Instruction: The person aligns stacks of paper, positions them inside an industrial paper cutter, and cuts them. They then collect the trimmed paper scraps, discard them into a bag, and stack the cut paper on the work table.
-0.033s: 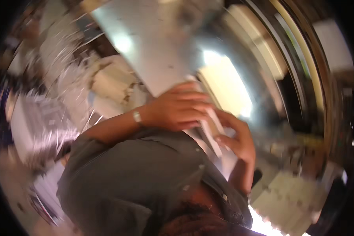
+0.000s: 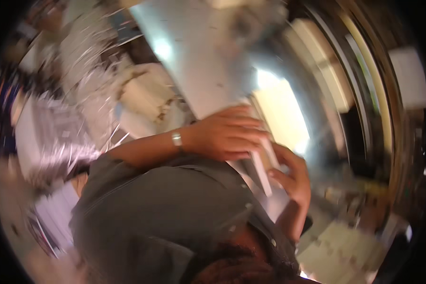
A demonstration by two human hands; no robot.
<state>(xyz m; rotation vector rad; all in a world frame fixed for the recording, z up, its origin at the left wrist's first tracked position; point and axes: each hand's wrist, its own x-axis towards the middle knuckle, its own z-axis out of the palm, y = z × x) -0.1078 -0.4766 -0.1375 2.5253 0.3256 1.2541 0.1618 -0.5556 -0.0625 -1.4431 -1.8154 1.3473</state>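
Note:
Between my hands is a narrow, pale, book-shaped block (image 2: 261,173), tilted, with white edges and a tan strip between them. Motion blur hides its exact kind. My left hand (image 2: 226,136), with a light band at the wrist, lies across its upper part, the fingers closed over it. Lower on the other side, my right hand (image 2: 292,174) grips it between thumb and fingers, some of which are hidden behind it. Just beyond the hands stretches a smooth grey metal surface (image 2: 189,61).
A bright cream panel (image 2: 285,113) lies beyond my right hand. At the left stand plastic-wrapped stacks (image 2: 49,137), a torn-edged tan bundle (image 2: 146,94) and a pile of white sheets (image 2: 59,213). Pale stacked material (image 2: 341,248) sits at the lower right.
The whole view has shifted slightly, so my hands and the surroundings appear a little further right. Both hands keep the same hold on the block.

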